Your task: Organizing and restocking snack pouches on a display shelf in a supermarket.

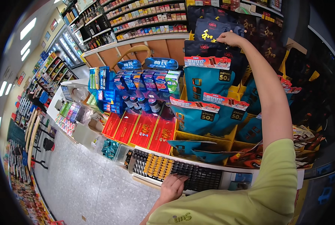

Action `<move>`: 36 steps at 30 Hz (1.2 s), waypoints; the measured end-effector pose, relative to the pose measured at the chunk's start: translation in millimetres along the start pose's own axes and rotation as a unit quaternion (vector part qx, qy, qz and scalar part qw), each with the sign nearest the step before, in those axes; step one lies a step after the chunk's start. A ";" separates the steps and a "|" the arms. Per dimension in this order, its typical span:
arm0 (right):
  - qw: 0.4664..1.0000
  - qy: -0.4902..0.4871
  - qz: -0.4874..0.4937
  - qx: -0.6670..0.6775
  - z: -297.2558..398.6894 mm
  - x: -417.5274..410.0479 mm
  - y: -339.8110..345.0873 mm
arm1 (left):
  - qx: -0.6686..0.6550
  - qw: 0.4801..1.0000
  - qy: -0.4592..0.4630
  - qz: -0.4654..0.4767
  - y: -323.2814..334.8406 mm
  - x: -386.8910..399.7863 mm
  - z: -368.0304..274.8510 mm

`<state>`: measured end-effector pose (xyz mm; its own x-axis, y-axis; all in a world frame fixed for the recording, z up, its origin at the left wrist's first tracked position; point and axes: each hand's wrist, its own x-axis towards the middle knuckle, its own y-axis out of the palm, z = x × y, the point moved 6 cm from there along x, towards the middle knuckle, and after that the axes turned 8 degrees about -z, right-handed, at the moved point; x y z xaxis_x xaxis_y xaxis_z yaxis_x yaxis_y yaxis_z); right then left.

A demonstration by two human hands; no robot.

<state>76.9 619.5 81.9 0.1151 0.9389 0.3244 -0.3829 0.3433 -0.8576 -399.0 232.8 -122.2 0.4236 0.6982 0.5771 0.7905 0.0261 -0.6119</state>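
My right hand [231,38] reaches up to the back of a yellow tiered rack [222,137], its fingers on the right edge of a dark pouch [207,29] with gold characters. Whether they grip it is not plain. More dark pouches [197,49] stand just below, and teal snack pouches [209,81] with red and white header cards fill the lower tiers. My left hand [173,185] rests palm down, fingers a little bent, at the front edge of a tray of batteries [159,167], where yellow-orange and black cells stand in rows.
Red cartons [143,129] lie left of the rack, below a blue chewing gum display [147,81]. Clear bins [111,149] line the counter's front. Cigarette shelves [147,17] stand behind a wooden chair [135,50]. Wooden-topped rails [32,137] and store shelves are at the left.
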 end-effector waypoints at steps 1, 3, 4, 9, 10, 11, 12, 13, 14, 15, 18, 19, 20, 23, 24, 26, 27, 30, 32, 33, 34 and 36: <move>0.999 0.023 0.036 0.032 2.5 -2.6 4.3 | -0.001 1.000 -0.004 -0.002 -0.4 -1.3 1.1; 0.999 0.001 0.035 0.010 10.3 -5.5 1.6 | 0.005 1.000 -0.003 0.001 -0.8 -2.8 1.5; 0.999 -0.021 0.031 -0.012 13.0 -7.3 -1.6 | 0.011 1.000 -0.001 0.002 -0.3 -3.3 0.7; 0.997 0.044 0.048 0.031 19.1 -15.0 -7.4 | 0.011 1.000 0.008 0.000 0.5 -0.1 -3.0; 0.996 0.055 0.044 0.059 20.0 -17.3 -8.0 | 0.011 1.000 0.008 -0.001 0.6 -0.4 -2.7; 0.996 0.055 0.044 0.060 22.4 -17.8 -9.0 | 0.011 1.000 0.008 0.000 0.4 -0.5 -2.3; 0.993 0.057 0.053 0.094 20.5 -17.4 -10.4 | 0.011 1.000 0.011 0.000 0.8 -0.6 -2.7; 0.988 0.058 0.063 0.129 18.8 -16.9 -11.1 | 0.010 1.000 0.013 -0.001 0.9 -0.7 -3.1; 0.988 0.058 0.062 0.128 15.9 -17.0 -12.1 | 0.010 1.000 0.014 -0.001 0.7 -0.8 -3.5; 0.998 0.043 -0.030 0.039 14.7 -15.2 -22.1 | 0.010 1.000 0.013 0.000 0.2 -1.0 -3.6; 0.971 0.116 -0.206 -0.042 0.5 -7.8 -34.8 | 0.006 1.000 0.008 0.008 0.4 -0.5 -6.0; 0.937 0.201 -0.285 -0.030 -7.7 -9.2 -37.4 | 0.003 1.000 0.000 0.013 0.4 -1.0 -5.5; 0.929 0.238 -0.282 0.005 -12.4 -6.1 -31.9 | 0.005 1.000 -0.001 0.012 -0.1 -1.3 -5.5; 0.908 0.294 -0.221 0.200 -35.6 6.8 -15.5 | -0.006 1.000 -0.001 0.011 -0.3 -1.8 -4.0; 0.900 0.295 -0.255 0.194 -33.0 7.9 -13.1 | -0.001 1.000 -0.003 0.008 -0.3 -2.7 -2.6; 0.885 0.319 -0.251 0.227 -35.8 7.4 -11.0 | 0.004 1.000 -0.005 0.004 -0.1 -2.3 -0.4; 0.869 0.344 -0.244 0.260 -33.0 3.0 -5.1 | 0.005 1.000 -0.010 0.004 -0.8 -3.3 0.2; 0.833 0.340 -0.232 0.369 -18.8 2.8 4.8 | 0.006 1.000 -0.015 0.007 -0.3 -3.5 2.1; 0.815 0.337 -0.217 0.418 -19.5 1.3 6.2 | 0.002 1.000 -0.011 0.012 1.5 -2.0 1.6; 0.805 0.334 -0.208 0.444 -13.2 1.5 11.5 | 0.004 1.000 -0.009 0.012 1.4 -0.9 1.7; 0.794 0.331 -0.199 0.469 -7.1 1.6 15.4 | 0.007 1.000 -0.007 0.012 1.1 -0.2 1.7; 0.784 0.314 -0.187 0.502 -3.9 1.6 16.9 | 0.005 1.000 -0.006 0.010 0.8 1.1 1.8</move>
<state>74.2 626.9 66.4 0.6986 0.7136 -0.0527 -0.7073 0.6998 0.0997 -398.7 234.8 -123.0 0.4333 0.7079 0.5578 0.7779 0.0187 -0.6281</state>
